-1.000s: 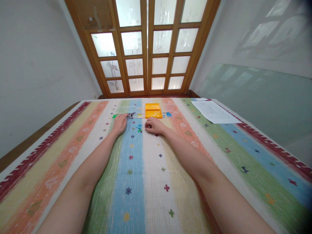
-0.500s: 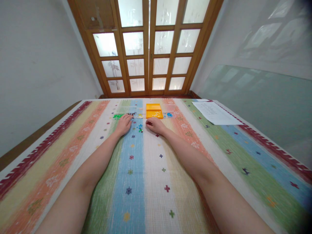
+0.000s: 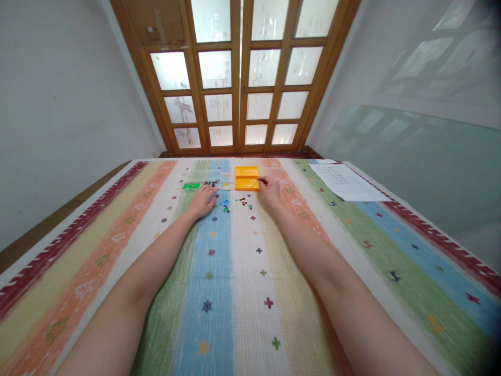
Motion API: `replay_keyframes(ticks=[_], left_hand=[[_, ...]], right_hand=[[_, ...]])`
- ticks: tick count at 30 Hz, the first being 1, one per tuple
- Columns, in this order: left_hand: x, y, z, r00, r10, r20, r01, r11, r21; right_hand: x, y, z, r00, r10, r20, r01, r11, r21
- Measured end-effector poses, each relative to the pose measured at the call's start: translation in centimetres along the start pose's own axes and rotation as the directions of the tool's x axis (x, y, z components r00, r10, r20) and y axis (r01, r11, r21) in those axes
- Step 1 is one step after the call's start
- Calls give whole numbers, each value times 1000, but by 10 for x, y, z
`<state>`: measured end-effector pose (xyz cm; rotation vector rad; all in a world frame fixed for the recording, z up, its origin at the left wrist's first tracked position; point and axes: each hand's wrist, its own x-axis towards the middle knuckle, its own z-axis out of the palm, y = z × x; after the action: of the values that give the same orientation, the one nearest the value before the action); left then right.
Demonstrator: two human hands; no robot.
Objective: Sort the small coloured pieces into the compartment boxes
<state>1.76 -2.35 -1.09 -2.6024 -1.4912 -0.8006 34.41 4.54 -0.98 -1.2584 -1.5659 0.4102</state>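
My left hand (image 3: 203,202) lies on the tablecloth with its fingers stretched out, just below clear containers of small green pieces (image 3: 191,186) and dark pieces (image 3: 211,184). Right of its fingertips is a loose group of blue and green pieces (image 3: 225,204). My right hand (image 3: 270,190) is at the right edge of an open yellow box (image 3: 247,171), thumb and fingers pinched together; whatever they hold is too small to make out. White bits (image 3: 251,183) lie in the box's near half. Dark and coloured pieces (image 3: 246,202) are scattered below the box.
A few yellow pieces (image 3: 225,185) sit left of the box in a clear container. The striped tablecloth (image 3: 250,324) covers the table. A printed paper sheet (image 3: 348,181) lies at the far right. Beyond the table stand wooden glazed doors (image 3: 238,78).
My right hand has moved right and away from me to the yellow box, uncovering the scattered pieces and hiding the blue ones beside the box. My left hand has shifted slightly right and nearer.
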Motion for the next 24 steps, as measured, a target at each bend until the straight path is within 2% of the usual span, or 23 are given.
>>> replay_keyframes(ticks=[3, 7, 11, 14, 16, 19, 21, 24], left_hand=[[0, 3, -1, 1000, 11, -1, -11, 1000, 1], [0, 3, 0, 1000, 5, 4, -5, 1000, 2], [0, 1, 0, 1000, 14, -3, -14, 1000, 1], [-1, 1, 1, 1000, 18, -3, -18, 1000, 7], [-1, 0, 1, 1000, 16, 1, -16, 1000, 11], [-1, -1, 2, 1000, 11, 6, -11, 1000, 13], [-1, -2, 3, 1000, 10, 8, -10, 1000, 15], [-1, -3, 4, 1000, 11, 10, -11, 1000, 16]], right_hand=[[3, 1, -5, 999, 31, -14, -31, 1000, -5], [5, -1, -5, 999, -3, 40, 3, 1000, -2], [6, -2, -6, 1000, -6, 27, 7, 1000, -27], [1, -3, -5, 992, -21, 125, 27, 998, -51], [-4, -3, -3, 956, -87, 280, 103, 994, -43], [-10, -6, 1, 834, -201, 513, 244, 970, -16], [-11, -7, 3, 774, -234, 588, 303, 953, -20], [-10, -8, 4, 741, -253, 622, 364, 930, -55]])
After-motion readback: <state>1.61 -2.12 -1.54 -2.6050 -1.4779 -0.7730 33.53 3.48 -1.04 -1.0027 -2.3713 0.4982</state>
